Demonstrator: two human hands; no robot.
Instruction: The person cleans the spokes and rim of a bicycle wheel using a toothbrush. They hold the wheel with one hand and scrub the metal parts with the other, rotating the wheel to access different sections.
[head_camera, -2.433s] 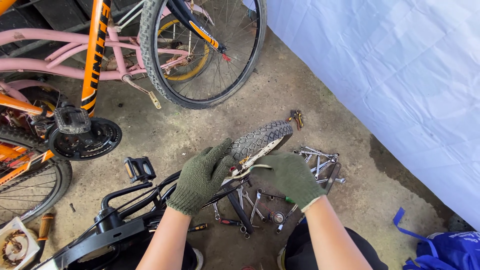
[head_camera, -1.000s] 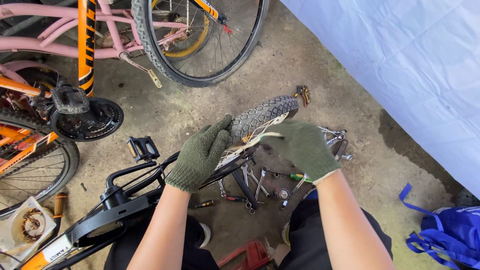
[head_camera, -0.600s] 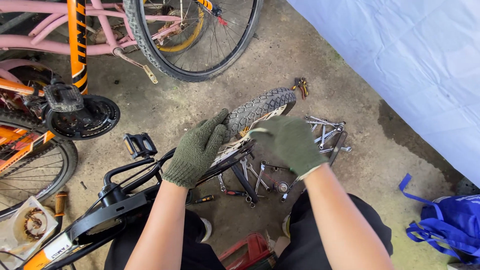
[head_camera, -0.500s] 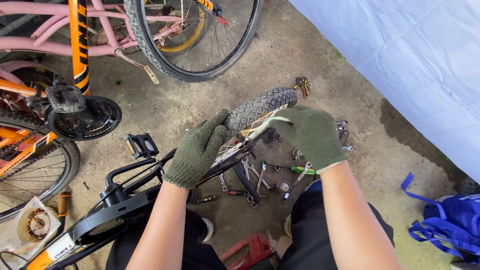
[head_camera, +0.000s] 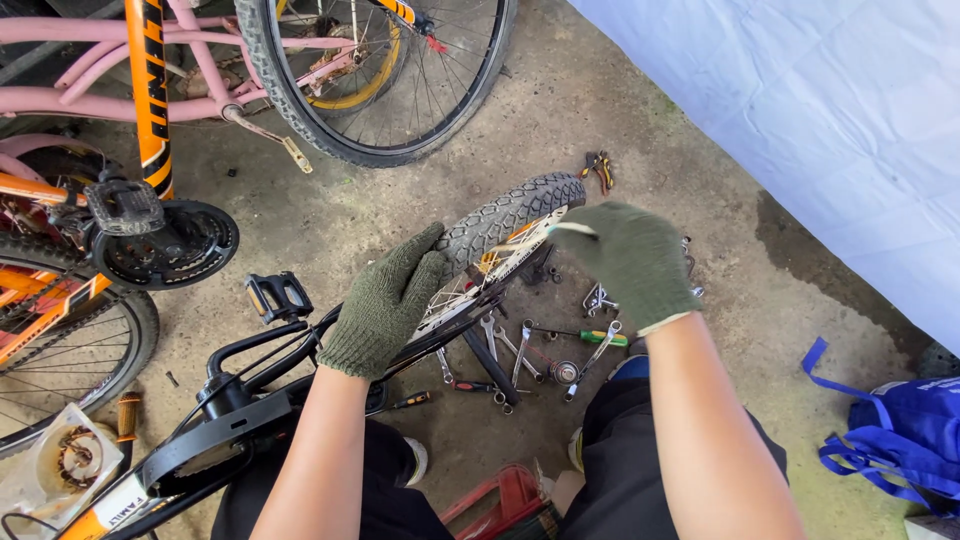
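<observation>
Tyre-fitting step: left hand (head_camera: 385, 305) clasps the knobbly tyre (head_camera: 505, 215); right hand (head_camera: 630, 260), loosely curled and seemingly empty, must next regrip the tyre.

A small knobby black bicycle tyre (head_camera: 505, 215) sits on its white spoked rim (head_camera: 478, 283), tilted above the floor.
</observation>
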